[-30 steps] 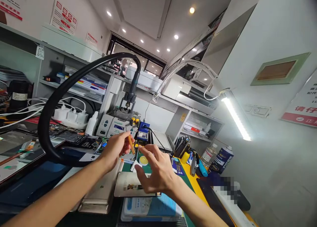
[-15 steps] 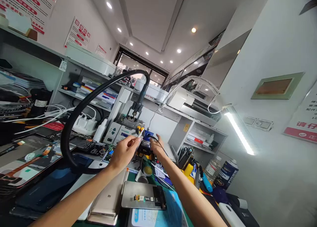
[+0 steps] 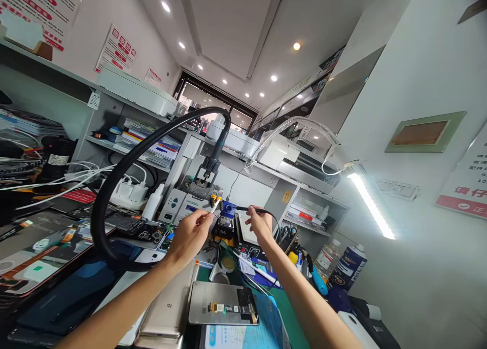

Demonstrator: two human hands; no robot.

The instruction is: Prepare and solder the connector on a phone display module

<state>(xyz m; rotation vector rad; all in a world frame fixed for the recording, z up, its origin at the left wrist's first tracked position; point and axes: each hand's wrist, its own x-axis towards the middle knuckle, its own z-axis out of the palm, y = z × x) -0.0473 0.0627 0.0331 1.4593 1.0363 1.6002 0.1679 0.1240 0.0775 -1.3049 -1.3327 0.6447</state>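
Note:
My left hand [image 3: 190,237] is closed in a pinch on a thin white stick-like piece [image 3: 215,205]; its exact kind is too small to make out. My right hand [image 3: 262,224] grips the black handle of a soldering iron [image 3: 242,208], whose cable loops over the wrist. The iron's front end points left at a blue soldering iron holder [image 3: 229,208]; whether its tip is still inside cannot be told. Just left of the holder sits a small yellow item [image 3: 216,199]. A grey control station [image 3: 181,207] stands behind my left hand.
A thick black hose [image 3: 99,207] arches over the left side. Below my hands lie a gold phone back [image 3: 167,303] and a phone screen assembly [image 3: 222,304]. Bottles [image 3: 347,268] stand at right, under a lit lamp [image 3: 371,204]. White cables [image 3: 76,174] cross the left.
My right hand has moved to the right, away from the holder, drawing the soldering iron's handle with it. My left hand has stayed nearly in place, still pinching the white piece.

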